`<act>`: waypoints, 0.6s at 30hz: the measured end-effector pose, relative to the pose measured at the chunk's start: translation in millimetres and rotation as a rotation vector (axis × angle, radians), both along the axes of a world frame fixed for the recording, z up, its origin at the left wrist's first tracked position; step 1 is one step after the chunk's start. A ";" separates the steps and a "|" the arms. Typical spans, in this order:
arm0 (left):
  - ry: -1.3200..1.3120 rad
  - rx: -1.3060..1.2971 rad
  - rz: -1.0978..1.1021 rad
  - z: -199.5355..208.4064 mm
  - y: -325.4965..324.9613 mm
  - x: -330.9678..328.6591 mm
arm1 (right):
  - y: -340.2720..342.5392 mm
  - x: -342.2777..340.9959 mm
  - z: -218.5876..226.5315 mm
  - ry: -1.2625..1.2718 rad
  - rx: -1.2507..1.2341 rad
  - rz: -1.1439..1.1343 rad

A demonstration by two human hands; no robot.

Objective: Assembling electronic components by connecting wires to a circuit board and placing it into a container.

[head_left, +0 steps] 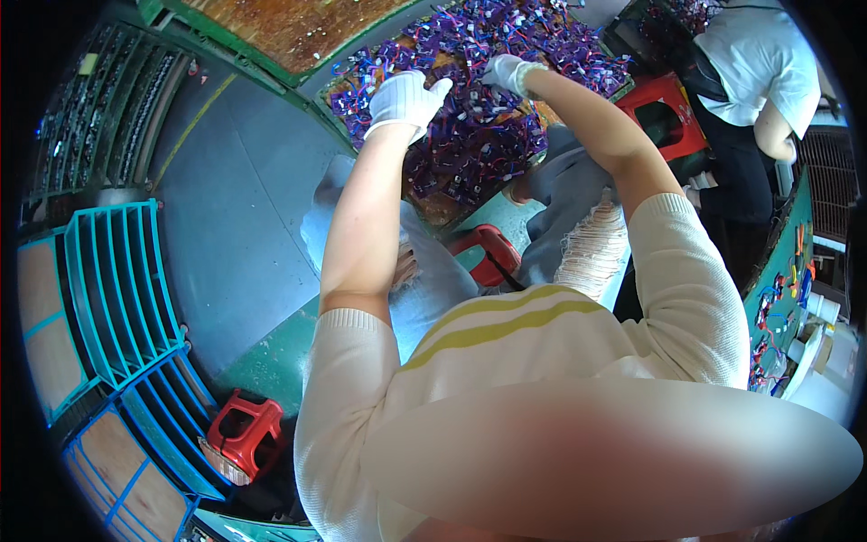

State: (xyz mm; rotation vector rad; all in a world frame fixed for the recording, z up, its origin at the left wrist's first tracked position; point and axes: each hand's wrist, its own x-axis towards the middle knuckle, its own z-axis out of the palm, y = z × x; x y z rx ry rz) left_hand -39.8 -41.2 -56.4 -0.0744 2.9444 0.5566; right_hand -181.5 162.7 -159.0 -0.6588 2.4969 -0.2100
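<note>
A heap of small purple wired parts (470,149), with red and blue leads and white connectors, covers the worktable in front of me. My left hand (406,101), in a white glove, is over the heap's left part, its thumb spread away from the fingers and no part visible in it. Across from it, my right hand (510,74), also in a white glove, reaches in from the right with its fingers bent down among the parts. Its fingertips look drawn together, but whatever they hold is too small to make out.
A wooden board in a green frame (298,32) adjoins the heap at the upper left. Teal racks (126,289) and a red stool (246,434) stand at left. At right, a person in a white shirt (759,63) is beside another red stool (664,117).
</note>
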 end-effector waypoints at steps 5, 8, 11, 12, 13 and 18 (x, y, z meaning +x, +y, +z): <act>0.052 -0.008 0.017 -11.2 -12.1 6.2 | -31.1 33.2 44.4 0.264 0.109 0.093; 0.057 0.010 0.024 -9.5 -14.2 7.4 | -31.0 51.0 79.9 0.350 0.014 0.040; 0.069 0.031 0.014 -3.3 -8.7 3.5 | -19.6 43.8 87.9 0.629 0.008 0.128; 0.065 0.039 0.006 -2.3 -6.2 2.7 | -16.8 43.9 94.8 0.632 -0.066 0.112; 0.066 0.037 0.007 -5.6 -4.2 0.4 | -13.7 44.1 101.6 0.634 -0.140 0.096; 0.412 0.165 -0.179 -7.4 5.3 2.4 | -16.0 57.9 135.1 0.146 -0.903 -0.243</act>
